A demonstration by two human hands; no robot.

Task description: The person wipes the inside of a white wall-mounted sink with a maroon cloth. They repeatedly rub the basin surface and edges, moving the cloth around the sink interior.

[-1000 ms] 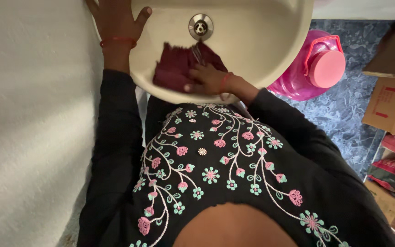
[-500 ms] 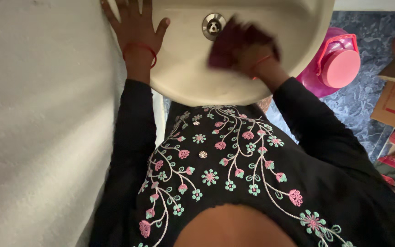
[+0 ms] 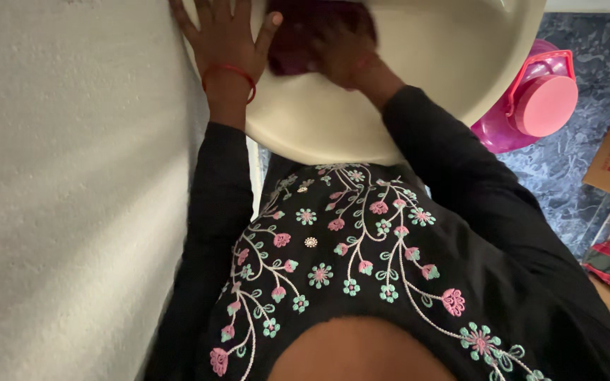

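Maroon cloth [image 3: 298,35] bunched inside the cream sink [image 3: 432,63], at the bowl's far left, long axis running roughly left to right. Pinned under the right hand [image 3: 344,53], fingers curled down onto it, arm slanting in across the bowl. Left hand [image 3: 224,35] just beside the cloth, flat on the sink rim, fingers spread, thumb nearly touching.
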